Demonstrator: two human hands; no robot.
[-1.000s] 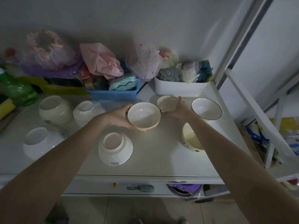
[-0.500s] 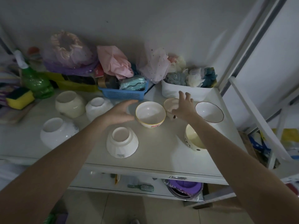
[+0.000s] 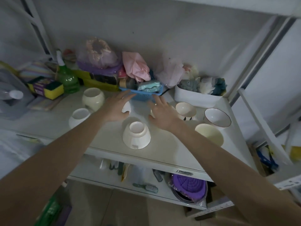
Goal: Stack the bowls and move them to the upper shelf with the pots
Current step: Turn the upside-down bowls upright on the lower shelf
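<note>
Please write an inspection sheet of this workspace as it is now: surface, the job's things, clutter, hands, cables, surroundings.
Surface: white shelf top, dimly lit.
Job's things: upside-down white bowl near the front edge; gold-rimmed bowl and cream bowl upright at right; small bowl stacked on another; two pale pots at left.
Clutter: blue basket, white bin, green spray bottle, sponge, bags along the wall.
Hands: left hand and right hand open, fingers spread, holding nothing, each partly covering a bowl.
Cables: nothing seen.
Surroundings: lower shelf with purple item and brush; white rack frame at right.
</note>
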